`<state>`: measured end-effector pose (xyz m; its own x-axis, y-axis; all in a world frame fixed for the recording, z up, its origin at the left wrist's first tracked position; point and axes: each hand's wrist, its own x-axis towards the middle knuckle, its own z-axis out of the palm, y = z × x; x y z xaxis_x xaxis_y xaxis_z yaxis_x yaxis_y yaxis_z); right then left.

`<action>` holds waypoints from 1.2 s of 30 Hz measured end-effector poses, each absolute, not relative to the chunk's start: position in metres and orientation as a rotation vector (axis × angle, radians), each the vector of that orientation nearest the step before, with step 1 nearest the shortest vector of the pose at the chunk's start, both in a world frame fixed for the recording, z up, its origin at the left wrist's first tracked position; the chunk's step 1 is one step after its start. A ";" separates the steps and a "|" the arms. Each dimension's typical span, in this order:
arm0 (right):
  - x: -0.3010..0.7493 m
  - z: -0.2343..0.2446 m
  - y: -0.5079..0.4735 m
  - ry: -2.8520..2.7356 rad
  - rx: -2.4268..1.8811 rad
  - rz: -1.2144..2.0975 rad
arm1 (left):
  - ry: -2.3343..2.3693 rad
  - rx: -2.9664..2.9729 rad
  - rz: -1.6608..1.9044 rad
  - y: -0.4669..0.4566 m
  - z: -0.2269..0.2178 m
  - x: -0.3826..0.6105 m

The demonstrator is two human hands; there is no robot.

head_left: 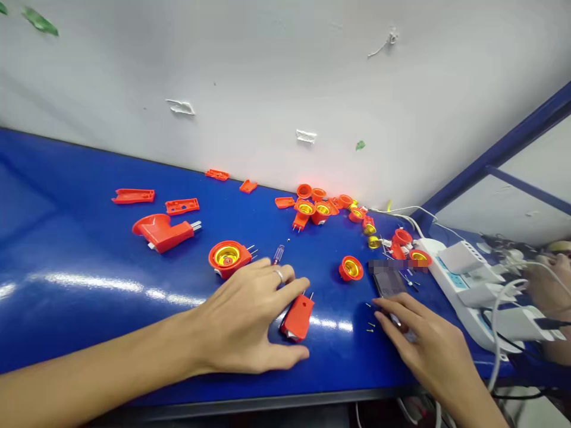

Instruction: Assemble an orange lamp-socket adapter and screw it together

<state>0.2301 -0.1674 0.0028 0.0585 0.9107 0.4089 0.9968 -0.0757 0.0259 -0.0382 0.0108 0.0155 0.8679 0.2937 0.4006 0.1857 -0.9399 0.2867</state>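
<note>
Orange plug housing (297, 318) sits near the bench's near edge, right of center, with the left hand (241, 321) spread around it, fingers far and thumb near. Right hand (423, 339) curls half-closed at a dark phone (388, 284), beside small pins (369, 318); whether it grips anything, I cannot tell.

Left hand (243, 321) (ringed), right hand (422, 339) curled

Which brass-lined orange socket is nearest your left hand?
The orange socket just beyond the left hand, with two metal pins sticking out to its right; every other brass-lined socket lies farther right, past the small screwdriver.
</note>
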 end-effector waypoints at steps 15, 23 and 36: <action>0.203 0.027 -0.131 -2.167 -1.848 -0.049 | 0.460 2.828 0.815 0.004 0.008 -0.034; 0.158 0.062 -0.080 -2.576 -1.892 0.099 | 0.439 2.951 0.943 -0.006 -0.011 -0.034; 0.151 0.064 -0.071 -2.614 -1.897 0.180 | 0.419 2.915 0.975 -0.011 -0.015 -0.033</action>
